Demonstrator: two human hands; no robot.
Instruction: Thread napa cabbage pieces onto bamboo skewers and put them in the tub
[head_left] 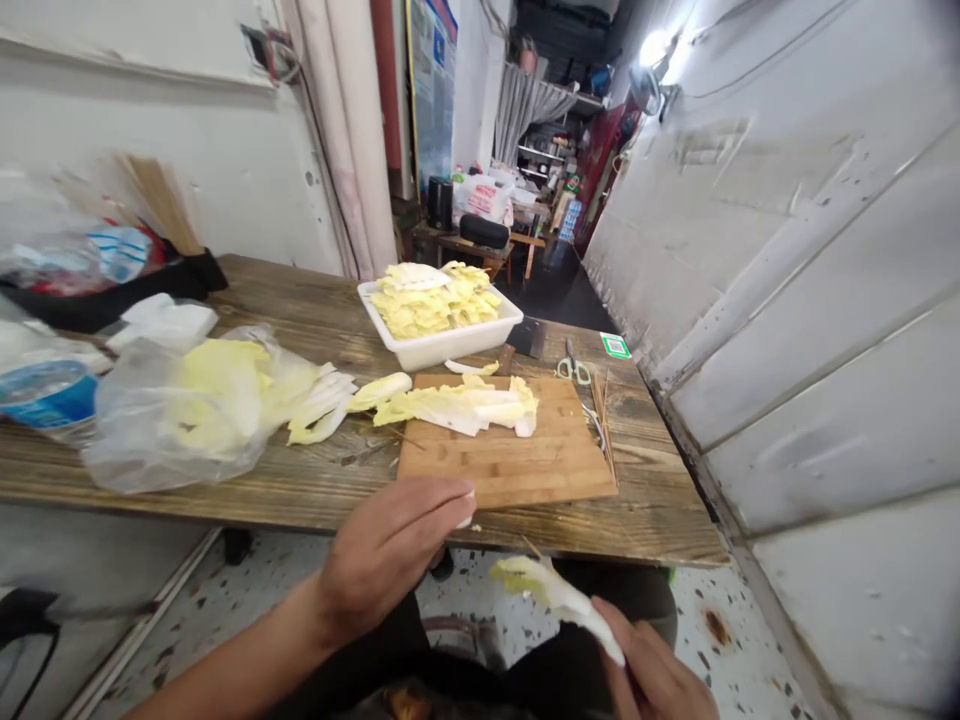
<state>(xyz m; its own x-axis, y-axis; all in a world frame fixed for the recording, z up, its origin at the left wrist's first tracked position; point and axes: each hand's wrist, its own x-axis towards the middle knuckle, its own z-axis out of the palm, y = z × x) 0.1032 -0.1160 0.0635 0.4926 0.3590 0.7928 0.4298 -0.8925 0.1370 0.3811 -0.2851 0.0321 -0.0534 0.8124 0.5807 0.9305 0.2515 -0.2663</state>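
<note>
My right hand (652,665) is closed around the white stalk end of a napa cabbage leaf (559,595), held over my lap below the table edge. A thin stick tip (532,547) pokes up behind that leaf. My left hand (397,555) is at the front edge of the cutting board (517,470), fingers pressed together. A small white piece of cabbage (466,515) shows at its fingertips; most of it is hidden. More cabbage leaves (472,405) lie across the back of the board, some reaching past its left side.
A white tub (442,350) heaped with cabbage stands behind the board. Scissors (573,366) and bamboo skewers (603,425) lie to the right. At left are a plastic bag of cabbage (150,430), a blue container (49,395) and a black skewer holder (202,268). A wall (810,330) borders the right.
</note>
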